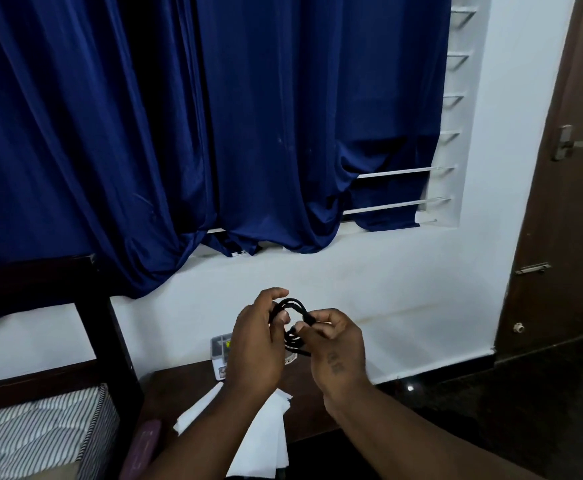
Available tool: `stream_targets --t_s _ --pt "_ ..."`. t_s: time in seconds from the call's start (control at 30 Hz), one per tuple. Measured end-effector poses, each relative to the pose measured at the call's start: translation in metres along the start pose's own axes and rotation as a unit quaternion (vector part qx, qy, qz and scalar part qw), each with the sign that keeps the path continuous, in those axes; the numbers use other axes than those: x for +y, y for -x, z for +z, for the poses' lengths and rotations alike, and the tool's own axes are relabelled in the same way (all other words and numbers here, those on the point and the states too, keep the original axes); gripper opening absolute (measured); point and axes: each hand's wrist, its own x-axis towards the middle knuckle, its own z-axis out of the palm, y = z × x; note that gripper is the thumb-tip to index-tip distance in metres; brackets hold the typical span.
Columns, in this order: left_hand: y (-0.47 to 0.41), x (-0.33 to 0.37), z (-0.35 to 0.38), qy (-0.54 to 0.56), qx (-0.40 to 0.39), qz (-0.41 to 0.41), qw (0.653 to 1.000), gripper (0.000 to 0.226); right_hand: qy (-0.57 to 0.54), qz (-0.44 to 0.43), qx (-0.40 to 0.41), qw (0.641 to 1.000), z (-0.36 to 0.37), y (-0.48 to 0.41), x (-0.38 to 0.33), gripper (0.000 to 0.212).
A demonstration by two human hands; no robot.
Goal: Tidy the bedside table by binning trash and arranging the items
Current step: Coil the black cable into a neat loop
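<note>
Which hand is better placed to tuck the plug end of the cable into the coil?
Probably the right hand: it already pinches the plug end of the black cable, while the left hand grips the coiled loops and steadies them above the bedside table.

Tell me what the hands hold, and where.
A coiled black cable: the left hand grips the coil's left side, the right hand pinches its right side.

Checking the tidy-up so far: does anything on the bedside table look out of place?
Yes: white paper sheets lie loose on the bedside table, overhanging its front edge.
</note>
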Motion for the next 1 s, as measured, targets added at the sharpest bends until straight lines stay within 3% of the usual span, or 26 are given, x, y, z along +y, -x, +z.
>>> stream_targets --t_s 0.1,0.27,0.4,0.53,0.77,1.0 --pt "-0.001 -0.003 -0.004 -0.039 0.002 0.005 0.999 0.026 -0.02 0.011 -0.018 1.0 -0.003 -0.001 0.0 0.02" --pt "-0.002 0.001 -0.004 -0.035 -0.001 0.005 0.999 0.034 -0.095 0.055 -0.019 0.994 -0.004 -0.005 0.0 0.027" --pt "-0.003 0.001 -0.005 -0.033 0.014 -0.008 0.999 0.031 -0.139 0.103 -0.073 0.982 -0.01 -0.01 0.0 0.038" --pt "-0.003 -0.002 -0.004 -0.018 0.022 -0.035 0.999 0.023 -0.121 0.131 -0.134 0.975 -0.017 -0.014 -0.002 0.043" --pt "0.0 -0.002 0.0 -0.003 0.052 -0.054 0.997 0.022 -0.088 0.163 -0.245 0.952 -0.024 -0.021 -0.015 0.024" --pt "0.012 0.005 0.009 0.039 0.049 -0.041 0.997 0.027 -0.001 0.135 -0.218 0.966 -0.018 -0.024 -0.018 0.035"
